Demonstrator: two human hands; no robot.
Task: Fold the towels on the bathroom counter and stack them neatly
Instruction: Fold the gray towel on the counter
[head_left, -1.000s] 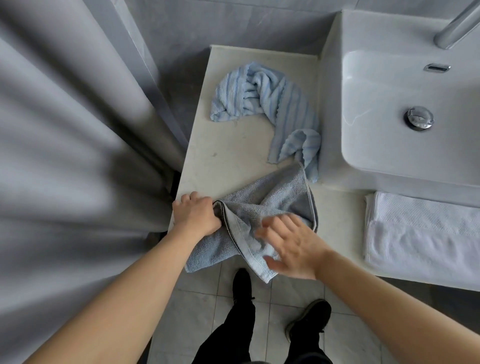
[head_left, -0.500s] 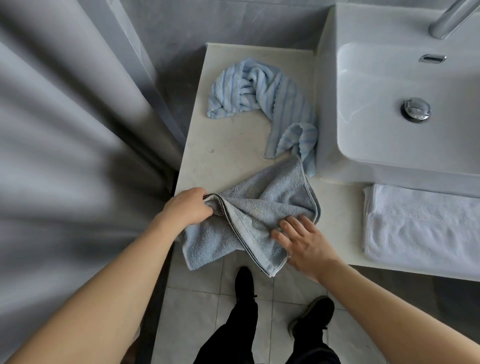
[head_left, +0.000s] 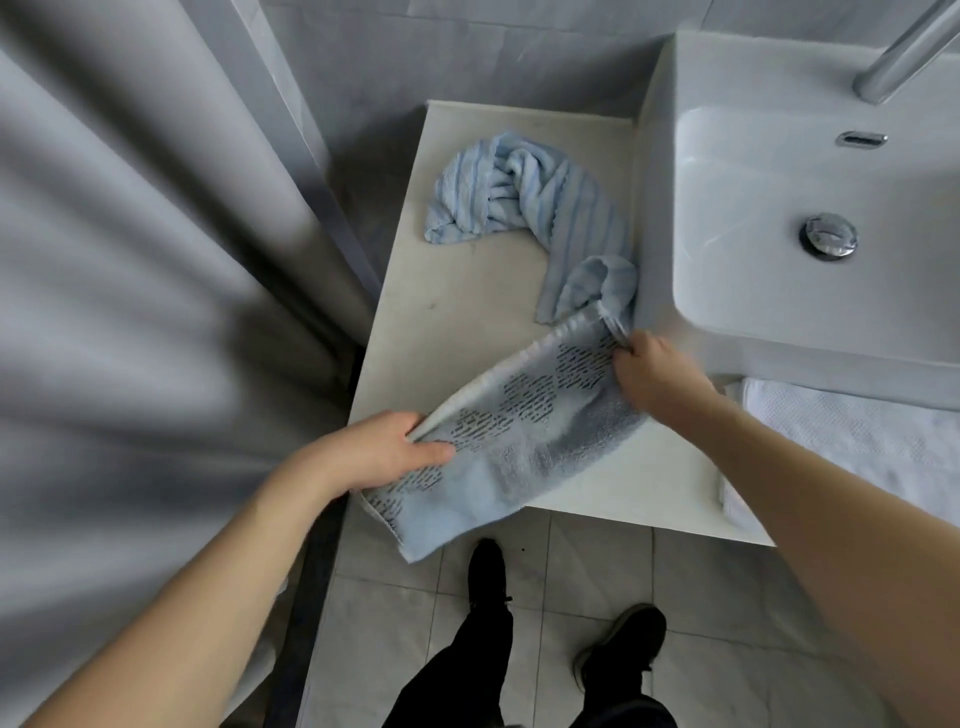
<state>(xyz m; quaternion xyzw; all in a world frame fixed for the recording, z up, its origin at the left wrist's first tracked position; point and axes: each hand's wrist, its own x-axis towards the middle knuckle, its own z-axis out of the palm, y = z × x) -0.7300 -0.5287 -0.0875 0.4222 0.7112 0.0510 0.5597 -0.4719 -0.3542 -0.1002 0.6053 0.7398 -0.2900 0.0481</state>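
A single head-worn wide-angle camera looks steeply down from close above the desk (head_left: 457, 322), taking in the sink (head_left: 810, 322) at right and the floor (head_left: 566, 566) below.

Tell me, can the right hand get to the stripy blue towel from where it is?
Probably yes. The right hand grips the grey towel just beside the stripy blue towel, with nothing between them, but it would have to let go first.

Both hands, left (head_left: 371, 452) and right (head_left: 657, 376), extended forward, fingers pinched.
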